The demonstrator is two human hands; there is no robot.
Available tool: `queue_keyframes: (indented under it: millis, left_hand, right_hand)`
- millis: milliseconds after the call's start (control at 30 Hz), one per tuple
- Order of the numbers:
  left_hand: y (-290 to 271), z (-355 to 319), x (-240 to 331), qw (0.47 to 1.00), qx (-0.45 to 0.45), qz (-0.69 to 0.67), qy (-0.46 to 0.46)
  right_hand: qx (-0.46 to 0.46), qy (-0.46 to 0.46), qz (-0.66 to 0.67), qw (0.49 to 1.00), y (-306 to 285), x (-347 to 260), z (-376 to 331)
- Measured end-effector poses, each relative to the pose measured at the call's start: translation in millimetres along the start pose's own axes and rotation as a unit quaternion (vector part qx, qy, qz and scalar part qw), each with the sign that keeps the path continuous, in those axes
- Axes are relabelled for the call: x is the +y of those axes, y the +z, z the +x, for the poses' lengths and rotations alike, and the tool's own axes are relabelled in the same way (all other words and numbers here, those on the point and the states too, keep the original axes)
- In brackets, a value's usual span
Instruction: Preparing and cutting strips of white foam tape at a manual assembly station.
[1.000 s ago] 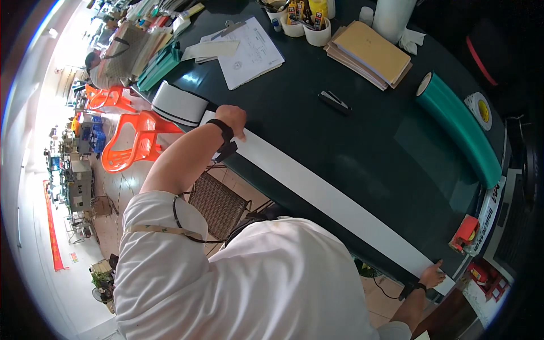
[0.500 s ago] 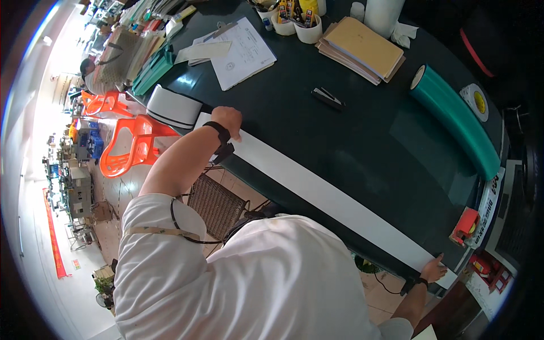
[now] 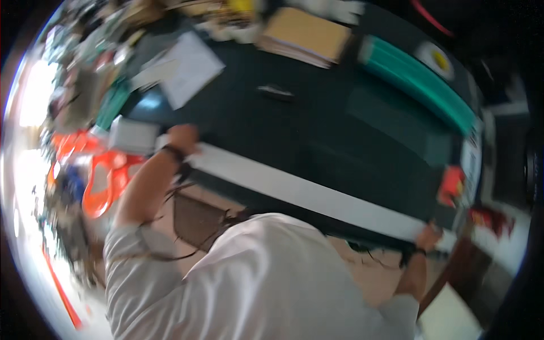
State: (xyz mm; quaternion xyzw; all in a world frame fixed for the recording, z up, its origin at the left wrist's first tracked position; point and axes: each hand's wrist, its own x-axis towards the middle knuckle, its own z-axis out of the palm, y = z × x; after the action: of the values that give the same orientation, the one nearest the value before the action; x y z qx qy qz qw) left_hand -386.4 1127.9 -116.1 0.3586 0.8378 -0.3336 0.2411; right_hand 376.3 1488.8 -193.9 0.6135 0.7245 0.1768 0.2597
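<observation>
A long white strip (image 3: 300, 187) of flat material lies along the near edge of the dark green table, with a white roll of it (image 3: 134, 136) at its left end. My left hand (image 3: 184, 140) is closed at the strip beside the roll, knuckles up. Far to the right, my right hand (image 3: 429, 235) grips the strip near its other end; its fingers are blurred by motion. Between my hands the strip looks straight and flat.
A green roll (image 3: 419, 82) and a tape roll (image 3: 435, 60) lie at the far right, near a red tape dispenser (image 3: 451, 186). Farther back are a stapler (image 3: 276, 92), brown envelopes (image 3: 306, 34) and papers (image 3: 190, 68). Orange chairs (image 3: 99, 184) stand left; a woven chair (image 3: 195, 218) is below the table edge.
The view has turned and blurred, so the table's contents appear shifted left and the strip lies more level. Both hands keep their places on the strip.
</observation>
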Motion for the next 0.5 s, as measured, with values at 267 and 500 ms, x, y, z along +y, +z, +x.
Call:
queue_keyframes:
  millis: [267, 500]
  left_hand:
    - [6, -18, -1, 0.991, 0.076, 0.113, 0.015]
    - [10, -24, 14, 0.990, 0.085, 0.115, 0.010]
  right_hand:
    - [0.006, 0.272, 0.304, 0.913, 27, -28, 14]
    - [0.030, 0.292, 0.345, 0.892, 12, -27, 7]
